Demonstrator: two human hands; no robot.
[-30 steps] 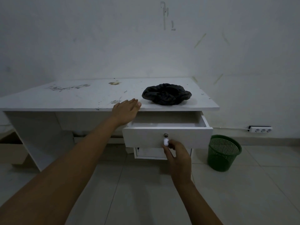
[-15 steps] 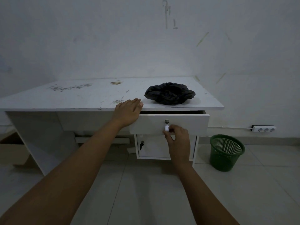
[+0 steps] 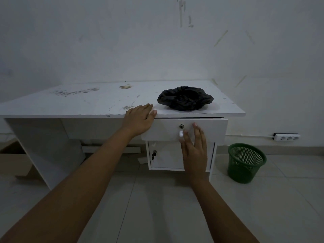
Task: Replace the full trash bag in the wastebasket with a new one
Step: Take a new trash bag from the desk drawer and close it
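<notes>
Black trash bag (image 3: pixel 185 98) lies on desk (image 3: pixel 87 102), just beyond both hands' open, empty fingers (image 3: pixel 197 130).

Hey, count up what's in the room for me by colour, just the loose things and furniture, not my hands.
White: 2, the desk and the power strip
Black: 1, the crumpled trash bag on the desk
Green: 1, the mesh wastebasket on the floor
Total: 4

Both bare arms are stretched forward. The left hand (image 3: pixel 140 120) is laid flat, palm down, fingers together. The right hand (image 3: pixel 194 148) is held open, fingers extended upward, nothing grasped.
</notes>
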